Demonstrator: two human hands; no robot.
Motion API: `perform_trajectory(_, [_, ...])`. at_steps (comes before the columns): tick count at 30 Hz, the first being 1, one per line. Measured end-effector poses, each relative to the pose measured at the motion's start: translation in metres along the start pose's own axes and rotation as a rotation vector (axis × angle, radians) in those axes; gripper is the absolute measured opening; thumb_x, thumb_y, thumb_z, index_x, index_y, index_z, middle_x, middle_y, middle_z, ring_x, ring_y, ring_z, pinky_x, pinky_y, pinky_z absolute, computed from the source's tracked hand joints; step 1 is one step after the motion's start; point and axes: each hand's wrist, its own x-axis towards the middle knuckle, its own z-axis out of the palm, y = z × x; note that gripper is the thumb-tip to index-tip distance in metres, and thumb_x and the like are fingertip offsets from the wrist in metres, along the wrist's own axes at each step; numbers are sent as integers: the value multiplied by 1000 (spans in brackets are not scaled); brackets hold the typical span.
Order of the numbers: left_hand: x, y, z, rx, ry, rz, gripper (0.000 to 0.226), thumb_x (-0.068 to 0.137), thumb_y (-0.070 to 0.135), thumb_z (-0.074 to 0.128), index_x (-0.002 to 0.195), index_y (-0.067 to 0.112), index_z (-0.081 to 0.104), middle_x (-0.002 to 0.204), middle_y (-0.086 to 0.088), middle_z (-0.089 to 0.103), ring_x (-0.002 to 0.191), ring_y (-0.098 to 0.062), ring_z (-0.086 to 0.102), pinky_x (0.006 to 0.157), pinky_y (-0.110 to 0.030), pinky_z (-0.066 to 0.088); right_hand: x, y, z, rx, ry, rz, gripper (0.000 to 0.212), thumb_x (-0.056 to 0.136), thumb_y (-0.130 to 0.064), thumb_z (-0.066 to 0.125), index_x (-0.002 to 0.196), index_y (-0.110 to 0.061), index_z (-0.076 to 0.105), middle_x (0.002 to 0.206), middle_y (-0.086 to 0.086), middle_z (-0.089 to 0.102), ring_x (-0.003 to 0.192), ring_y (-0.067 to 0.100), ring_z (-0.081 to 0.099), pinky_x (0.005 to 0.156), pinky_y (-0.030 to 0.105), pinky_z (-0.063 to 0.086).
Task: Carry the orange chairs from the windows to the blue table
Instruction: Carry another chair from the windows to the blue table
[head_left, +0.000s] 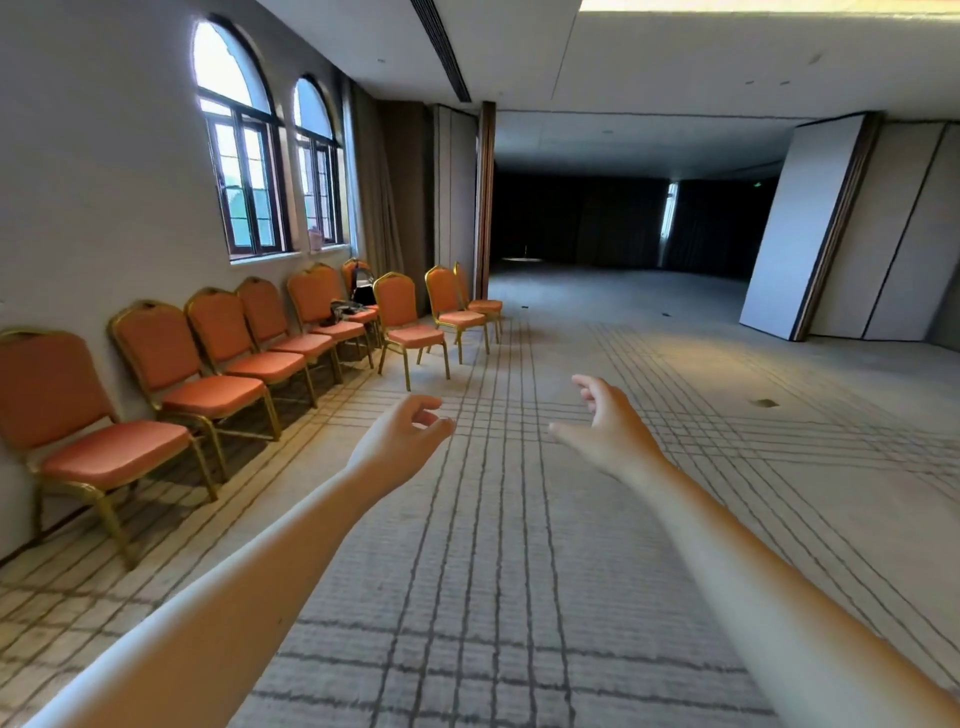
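We look down a long hall floored in grey-beige woven carpet (519, 571) crossed by dark grid lines; white folding partition panels (800, 223) stand at the right, and the far end lies dark; a small green sign (758, 183) there is too small to read; orange padded chairs with gold metal frames (218, 327) line the left wall beneath two arched dark-framed windows (241, 156), three standing out from the row; our left hand (402, 434) and right hand (610, 423) reach forward above the carpet, each grip apart, fingers loosely curled, holding nothing, clear of the chairs.
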Motion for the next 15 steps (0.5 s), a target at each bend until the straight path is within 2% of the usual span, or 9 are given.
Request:
perform_trajectory(3, [62, -17, 5, 35, 12, -35, 40, 87, 47, 61, 124, 34, 53, 107, 15, 60, 93, -2, 59, 76, -26, 50, 67, 12, 19, -12, -37, -11, 77, 82, -34, 74, 148, -27, 34, 148, 2, 38, 135, 19, 39, 103, 36, 39])
perform_trajectory(4, [108, -31, 7, 28, 23, -40, 39, 87, 47, 61, 124, 34, 53, 108, 15, 60, 94, -3, 59, 76, -26, 50, 112, 21, 34, -10, -55, -17, 78, 81, -35, 74, 148, -27, 34, 148, 2, 38, 135, 19, 40, 101, 34, 39])
perform_trajectory(7, [156, -44, 4, 5, 50, -42, 40, 88, 45, 60, 126, 31, 53, 107, 14, 60, 94, -3, 58, 77, -26, 48, 159, 29, 51, -27, -69, -31, 78, 81, -35, 75, 148, -27, 33, 147, 1, 38, 133, 18, 41, 94, 30, 37])
perform_trajectory(9, [233, -73, 10, 23, 59, -48, 42, 88, 45, 60, 127, 29, 54, 107, 13, 60, 95, -3, 57, 81, -27, 48, 234, 45, 83, -61, -89, -41, 79, 81, -34, 74, 148, -27, 32, 148, 2, 37, 133, 19, 41, 93, 31, 39])
perform_trajectory(12, [330, -99, 8, 23, 45, -46, 43, 88, 46, 61, 127, 29, 53, 111, 10, 61, 94, -3, 58, 83, -29, 50, 328, 57, 118, -100, -107, -60, 80, 82, -35, 74, 149, -26, 32, 150, 4, 35, 136, 21, 39, 102, 36, 41])
perform_trajectory(15, [437, -117, -6, 66, 52, -23, 45, 86, 48, 60, 127, 30, 53, 113, 11, 60, 94, -4, 59, 83, -30, 51, 425, 61, 152, -96, -66, -58, 79, 81, -36, 74, 148, -26, 32, 150, 4, 35, 136, 22, 39, 100, 36, 40])
